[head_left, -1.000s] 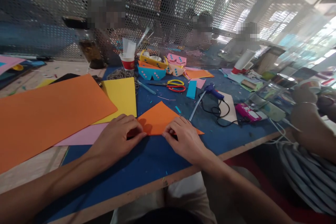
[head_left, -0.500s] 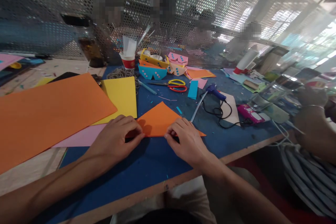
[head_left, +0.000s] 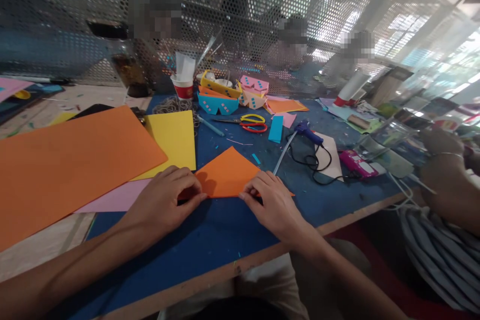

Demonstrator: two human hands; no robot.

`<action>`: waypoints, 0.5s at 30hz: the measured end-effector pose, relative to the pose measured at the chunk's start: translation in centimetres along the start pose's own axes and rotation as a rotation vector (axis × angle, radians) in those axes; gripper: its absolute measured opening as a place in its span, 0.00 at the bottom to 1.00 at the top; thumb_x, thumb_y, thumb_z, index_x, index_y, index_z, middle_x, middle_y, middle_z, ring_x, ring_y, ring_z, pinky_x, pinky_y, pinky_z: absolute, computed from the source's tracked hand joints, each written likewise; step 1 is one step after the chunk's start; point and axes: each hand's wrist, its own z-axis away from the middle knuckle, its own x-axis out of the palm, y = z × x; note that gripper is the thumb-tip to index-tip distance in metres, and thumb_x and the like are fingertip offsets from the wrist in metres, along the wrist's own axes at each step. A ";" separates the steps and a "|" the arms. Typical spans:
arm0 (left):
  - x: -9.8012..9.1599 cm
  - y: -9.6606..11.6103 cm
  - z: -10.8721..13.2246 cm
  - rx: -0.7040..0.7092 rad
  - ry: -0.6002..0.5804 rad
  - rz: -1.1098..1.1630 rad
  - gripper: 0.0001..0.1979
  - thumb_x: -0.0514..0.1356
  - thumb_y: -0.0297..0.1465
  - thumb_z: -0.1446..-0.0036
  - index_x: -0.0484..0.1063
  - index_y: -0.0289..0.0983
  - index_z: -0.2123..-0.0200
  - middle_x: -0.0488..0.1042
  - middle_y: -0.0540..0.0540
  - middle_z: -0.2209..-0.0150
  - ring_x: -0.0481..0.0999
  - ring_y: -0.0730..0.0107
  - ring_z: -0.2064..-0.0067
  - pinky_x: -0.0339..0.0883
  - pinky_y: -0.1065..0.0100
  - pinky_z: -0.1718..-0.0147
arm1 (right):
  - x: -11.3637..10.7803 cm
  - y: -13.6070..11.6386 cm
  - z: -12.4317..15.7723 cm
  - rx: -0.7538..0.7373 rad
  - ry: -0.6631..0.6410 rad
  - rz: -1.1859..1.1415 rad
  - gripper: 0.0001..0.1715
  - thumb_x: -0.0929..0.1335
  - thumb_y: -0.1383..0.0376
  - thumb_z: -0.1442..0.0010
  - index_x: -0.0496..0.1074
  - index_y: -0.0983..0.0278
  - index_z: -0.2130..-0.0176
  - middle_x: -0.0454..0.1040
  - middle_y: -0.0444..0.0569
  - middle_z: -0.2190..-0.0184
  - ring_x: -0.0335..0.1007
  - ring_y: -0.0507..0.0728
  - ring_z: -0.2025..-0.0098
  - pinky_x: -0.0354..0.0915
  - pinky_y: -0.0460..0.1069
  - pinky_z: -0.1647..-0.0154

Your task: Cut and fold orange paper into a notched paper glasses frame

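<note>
A folded orange paper triangle [head_left: 227, 175] lies on the blue table top [head_left: 210, 232] in front of me. My left hand [head_left: 165, 200] rests on its left corner, fingers curled and pinching the near edge. My right hand [head_left: 272, 200] presses the near edge toward the right corner, fingers bent and close together on the paper. Both hands touch the same fold line along the triangle's bottom.
A large orange sheet [head_left: 67, 160], a yellow sheet [head_left: 174, 137] and a pink sheet [head_left: 116, 195] lie at left. Scissors [head_left: 249, 122], a blue glue gun [head_left: 305, 132] with black cord, paper crafts [head_left: 217, 102] and a red cup [head_left: 183, 87] sit behind. Another person's arm [head_left: 446, 180] is at right.
My right hand has slid a little to the right along the triangle's near edge. The left hand has stayed on the left corner.
</note>
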 end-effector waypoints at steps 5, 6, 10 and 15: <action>0.0 -0.1 0.1 -0.006 0.009 -0.011 0.24 0.63 0.55 0.24 0.79 0.45 0.66 0.80 0.46 0.66 0.76 0.53 0.61 0.67 0.55 0.60 | -0.4 0.7 0.7 0.037 0.031 0.030 0.10 0.78 0.67 0.23 0.79 0.58 0.59 0.83 0.47 0.59 0.79 0.62 0.55 0.69 0.58 0.49; 0.0 -0.1 0.1 -0.008 0.010 -0.018 0.24 0.63 0.55 0.23 0.79 0.45 0.66 0.80 0.47 0.66 0.76 0.53 0.61 0.67 0.55 0.60 | -0.5 0.9 0.8 0.041 0.043 0.033 0.10 0.78 0.68 0.23 0.79 0.58 0.59 0.83 0.47 0.59 0.79 0.62 0.55 0.69 0.58 0.50; 0.0 -0.3 0.3 0.000 0.003 -0.019 0.23 0.62 0.55 0.23 0.79 0.45 0.65 0.80 0.46 0.66 0.76 0.52 0.61 0.67 0.55 0.60 | -0.8 1.4 1.3 0.051 0.060 0.046 0.11 0.78 0.69 0.23 0.79 0.58 0.59 0.83 0.46 0.58 0.79 0.61 0.54 0.69 0.57 0.48; -0.1 -0.1 0.3 -0.035 0.009 0.000 0.21 0.63 0.52 0.25 0.81 0.45 0.64 0.82 0.45 0.64 0.77 0.52 0.60 0.69 0.55 0.59 | -1.2 1.3 1.3 0.085 0.029 0.040 0.10 0.78 0.69 0.23 0.80 0.58 0.59 0.83 0.46 0.58 0.79 0.61 0.53 0.68 0.57 0.47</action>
